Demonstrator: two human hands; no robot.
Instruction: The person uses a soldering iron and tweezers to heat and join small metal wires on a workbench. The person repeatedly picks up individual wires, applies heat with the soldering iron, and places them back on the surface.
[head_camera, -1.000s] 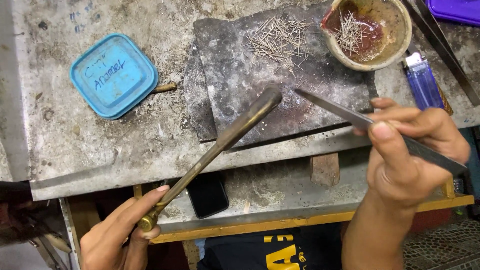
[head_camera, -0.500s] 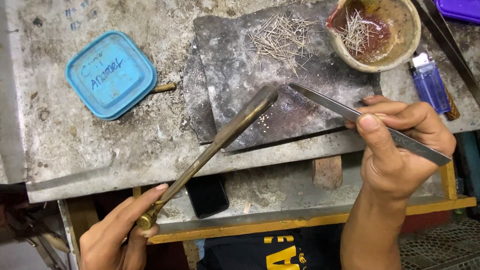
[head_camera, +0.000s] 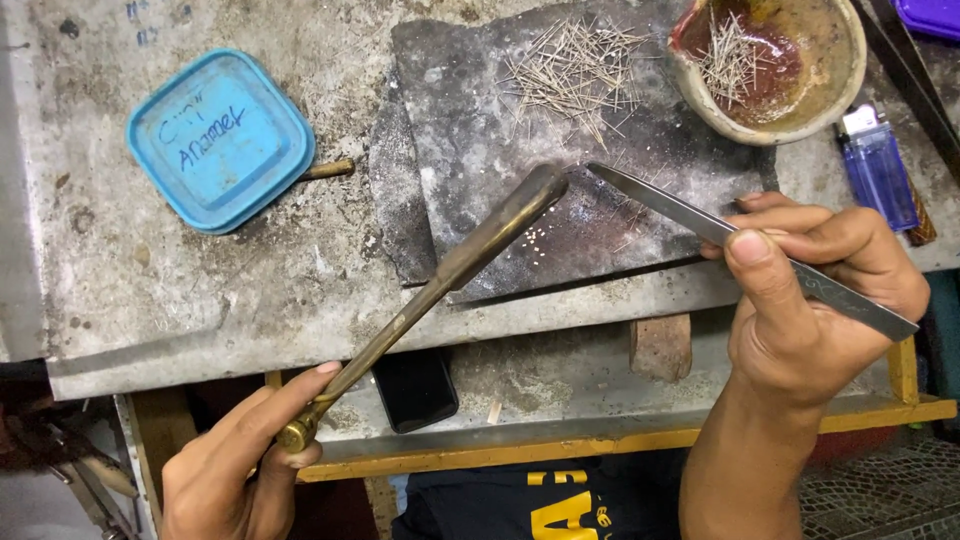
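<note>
My left hand (head_camera: 245, 465) grips the lower end of a long brass torch tube (head_camera: 440, 280), whose flared tip points up over the dark grey slab (head_camera: 480, 190). My right hand (head_camera: 810, 300) pinches long steel tweezers (head_camera: 680, 210), tips aimed left toward the torch tip, a little apart from it. Tiny bright specks lie on the slab between the two tips. A heap of thin metal pins (head_camera: 575, 75) rests on the slab's far part.
A blue square lid (head_camera: 220, 140) lies at left on the worn bench top. A clay bowl (head_camera: 800, 95) with pins in reddish liquid stands at the far right, and a blue lighter (head_camera: 880, 165) beside it. A black phone (head_camera: 415, 390) lies on the lower shelf.
My right hand with the tweezers has shifted slightly left and down, bringing the tips closer to the torch tip. The left hand and torch have hardly moved.
</note>
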